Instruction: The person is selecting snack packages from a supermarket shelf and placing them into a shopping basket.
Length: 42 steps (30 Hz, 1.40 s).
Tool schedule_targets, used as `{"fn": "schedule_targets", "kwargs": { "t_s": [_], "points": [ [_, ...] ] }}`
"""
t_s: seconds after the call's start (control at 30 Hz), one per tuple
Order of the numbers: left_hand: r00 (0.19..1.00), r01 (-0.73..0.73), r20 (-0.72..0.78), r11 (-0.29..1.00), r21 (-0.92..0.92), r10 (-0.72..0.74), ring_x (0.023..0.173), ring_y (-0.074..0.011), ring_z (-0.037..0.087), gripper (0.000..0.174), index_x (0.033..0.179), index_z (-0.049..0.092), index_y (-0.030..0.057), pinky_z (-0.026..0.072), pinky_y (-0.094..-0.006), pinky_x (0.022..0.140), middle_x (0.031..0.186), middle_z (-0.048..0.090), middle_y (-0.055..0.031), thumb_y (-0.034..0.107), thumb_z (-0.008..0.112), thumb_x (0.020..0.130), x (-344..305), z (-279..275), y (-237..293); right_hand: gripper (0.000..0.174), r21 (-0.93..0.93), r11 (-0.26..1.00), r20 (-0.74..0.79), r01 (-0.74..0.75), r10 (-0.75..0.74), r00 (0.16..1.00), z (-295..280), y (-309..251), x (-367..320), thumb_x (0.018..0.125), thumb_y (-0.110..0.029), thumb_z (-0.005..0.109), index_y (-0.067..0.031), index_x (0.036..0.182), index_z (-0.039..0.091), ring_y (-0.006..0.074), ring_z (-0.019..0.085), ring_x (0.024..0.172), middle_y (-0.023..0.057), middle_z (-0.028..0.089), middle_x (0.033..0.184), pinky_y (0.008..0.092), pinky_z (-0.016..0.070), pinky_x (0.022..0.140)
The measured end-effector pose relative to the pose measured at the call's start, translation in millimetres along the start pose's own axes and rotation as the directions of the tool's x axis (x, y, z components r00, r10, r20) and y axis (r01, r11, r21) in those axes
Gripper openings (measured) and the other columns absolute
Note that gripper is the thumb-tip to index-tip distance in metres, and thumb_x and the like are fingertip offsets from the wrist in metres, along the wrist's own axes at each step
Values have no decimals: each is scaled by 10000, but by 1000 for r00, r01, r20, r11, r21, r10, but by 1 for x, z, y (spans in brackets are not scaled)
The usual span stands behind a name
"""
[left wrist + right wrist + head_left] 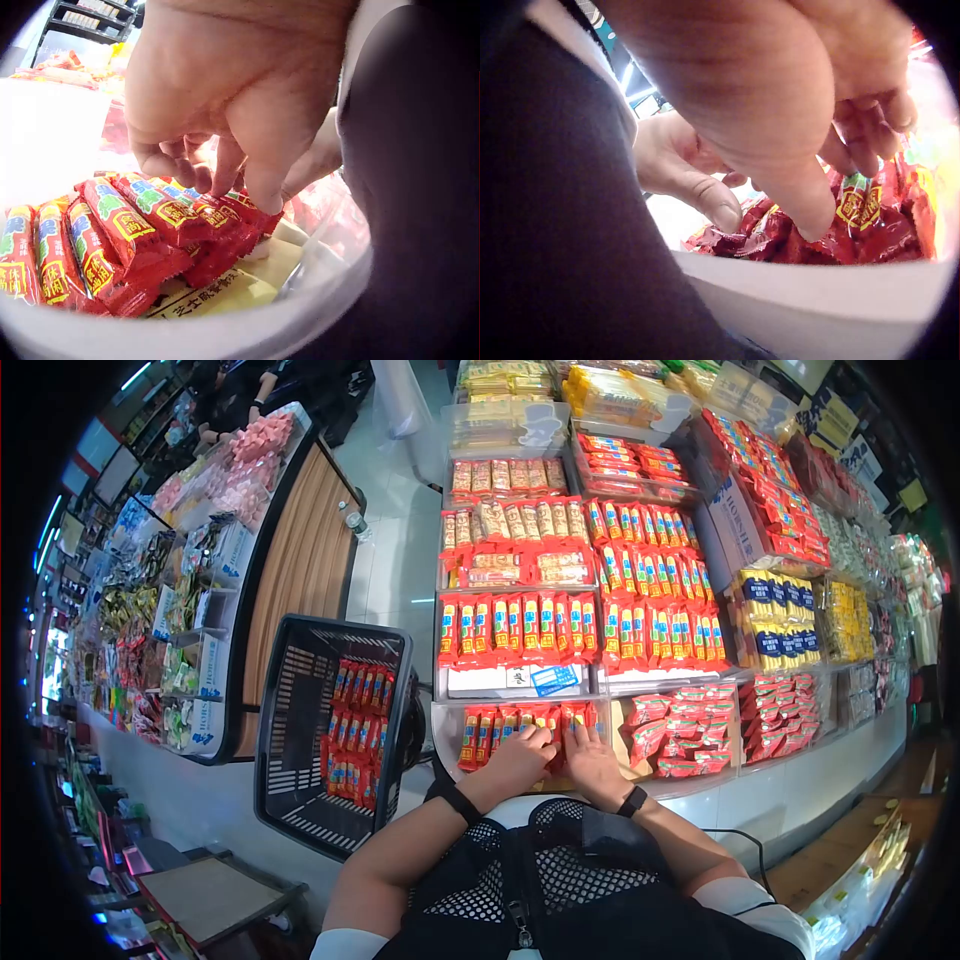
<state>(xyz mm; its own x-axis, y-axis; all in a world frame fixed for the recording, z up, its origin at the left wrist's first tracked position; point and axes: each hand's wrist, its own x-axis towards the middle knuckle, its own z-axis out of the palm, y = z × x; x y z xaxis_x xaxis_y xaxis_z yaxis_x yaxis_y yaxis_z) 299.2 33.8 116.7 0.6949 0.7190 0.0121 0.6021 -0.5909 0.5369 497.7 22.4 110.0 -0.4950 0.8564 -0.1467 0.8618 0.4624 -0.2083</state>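
Both hands are down in a clear front bin holding a row of red-wrapped snack packets (483, 735). My left hand (515, 760) bends its fingers over the packets in the middle of the row and grips them, its thumb at the near ends. In the left wrist view, packets (112, 217) lean on each other beside a yellow printed sheet (217, 292) on the bin floor. Just to the right, my right hand (597, 768) holds packets (862, 206) between bent fingers and thumb. The left thumb (724, 214) shows close by.
A dark shopping basket (285, 730) at the left holds several rows of similar red packets. Tiered bins of red packets (520, 625) rise ahead. Red-and-white packets (685, 725) fill the bin to the right. A wood-sided display counter (300, 550) stands left of the aisle.
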Motion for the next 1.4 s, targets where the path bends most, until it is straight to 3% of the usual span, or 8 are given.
{"fn": "schedule_targets", "kwargs": {
  "t_s": [0.23, 0.43, 0.6, 0.8, 1.1, 1.17, 1.33, 1.4],
  "points": [
    [999, -2, 50, 995, 101, -3, 1124, -295, 550, 499, 1087, 639, 31, 508, -421, 877, 1162, 564, -103, 221, 836, 671, 4, 5, 6, 502, -58, 998, 64, 21, -18, 998, -6, -3, -2, 884, -134, 544, 51, 1347, 479, 306, 560, 1152, 160, 553, 1225, 394, 503, 923],
    [997, -56, -49, 998, 34, 58, 1083, -310, 564, 407, 1063, 640, 23, 501, -412, 895, 1114, 578, -122, 178, 787, 717, 6, 14, -1, 484, -88, 996, 63, 2, 3, 998, -4, -7, 3, 828, -136, 607, 25, 1273, 502, 268, 577, 1099, 132, 563, 1179, 373, 506, 892],
    [995, -67, -80, 997, -39, 64, 999, -294, 590, 221, 936, 650, 28, 493, -403, 862, 992, 599, -106, 175, 718, 786, 4, 11, -5, 281, -129, 989, 6, 72, -71, 997, 4, -7, 5, 796, -121, 624, -7, 1043, 553, 283, 629, 966, 136, 611, 1001, 371, 540, 769],
    [997, -48, -68, 998, -31, 46, 964, -251, 603, 155, 860, 653, 42, 473, -398, 812, 962, 602, -61, 175, 705, 799, 0, 4, -3, 241, 32, 989, -4, 142, -142, 990, 7, -5, 5, 781, -137, 632, -6, 978, 583, 293, 646, 913, 131, 626, 916, 398, 547, 757],
    [989, -73, -135, 996, -48, 66, 1059, -248, 582, 117, 843, 680, 41, 480, -410, 896, 983, 619, -52, 143, 687, 785, -3, 6, -9, 219, 72, 955, -49, 289, -286, 957, 9, 3, 6, 763, -117, 620, 2, 947, 615, 287, 639, 865, 127, 626, 902, 380, 546, 740],
    [993, -64, -98, 998, -30, 60, 1150, -265, 561, 236, 999, 689, 41, 452, -413, 986, 1110, 639, -54, 170, 719, 804, -5, 8, -13, 226, 66, 954, -31, 292, -290, 956, 14, 4, 7, 768, -119, 619, 3, 958, 612, 289, 640, 863, 129, 627, 903, 382, 544, 749],
    [996, 15, -85, 1000, -3, -15, 1282, -270, 507, 343, 1162, 648, 51, 407, -460, 1063, 1274, 615, -61, 166, 707, 844, -7, 11, -13, 246, 84, 963, -32, 255, -253, 967, 4, 2, 1, 791, -129, 613, -1, 1001, 604, 294, 636, 907, 130, 624, 943, 393, 537, 762],
    [993, 24, -115, 999, 38, -19, 1315, -270, 489, 385, 1214, 628, 54, 395, -475, 1079, 1325, 599, -64, 164, 705, 852, -6, 11, -12, 273, -58, 993, -16, 107, -108, 994, -4, -1, -3, 818, -144, 607, -10, 1056, 604, 290, 614, 995, 129, 621, 1008, 394, 507, 822]
  ]
}}
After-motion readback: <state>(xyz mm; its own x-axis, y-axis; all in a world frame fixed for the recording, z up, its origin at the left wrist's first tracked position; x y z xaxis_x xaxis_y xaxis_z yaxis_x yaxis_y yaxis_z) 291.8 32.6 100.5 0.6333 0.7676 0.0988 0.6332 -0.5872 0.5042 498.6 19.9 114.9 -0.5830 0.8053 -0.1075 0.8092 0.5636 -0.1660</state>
